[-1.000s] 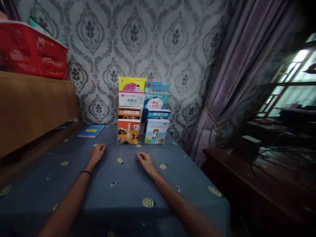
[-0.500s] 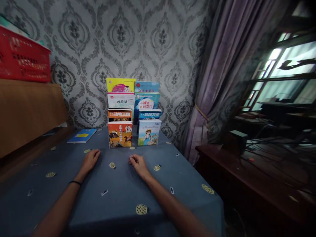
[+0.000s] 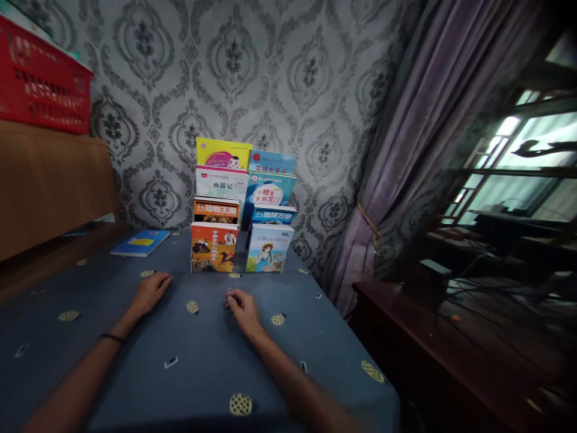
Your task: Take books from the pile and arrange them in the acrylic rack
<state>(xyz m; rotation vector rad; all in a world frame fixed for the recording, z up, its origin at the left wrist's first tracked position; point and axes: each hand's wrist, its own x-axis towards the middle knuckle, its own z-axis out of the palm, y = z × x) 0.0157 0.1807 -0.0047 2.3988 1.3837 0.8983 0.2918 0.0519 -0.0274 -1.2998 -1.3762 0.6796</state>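
Note:
My left hand (image 3: 151, 293) rests on the tablecloth (image 3: 198, 343) with its fingers loosely curled together and nothing in them. Nearest to it lies a blue book (image 3: 155, 243) with a yellow patch on its cover. My right hand (image 3: 244, 310) also rests on the cloth, fingers curled in, holding nothing. Beyond the hands, books stand in two tiered columns on a clear stand (image 3: 242, 243). In the left column's front is an orange book (image 3: 214, 248); behind it rise several more, topped by a yellow book (image 3: 223, 153). A pale blue book (image 3: 268, 249) with a girl drawn on it fronts the right column.
A red plastic basket (image 3: 45, 78) sits on a wooden board (image 3: 54, 186) at the left. Patterned wallpaper backs the table. To the right are a purple curtain (image 3: 401, 150), a dark red bench (image 3: 428, 343) and a dim area with cables.
The view has tilted and shifted slightly, so the table and hands appear a little further left. Both hands stay resting on the cloth, and the books stand as before.

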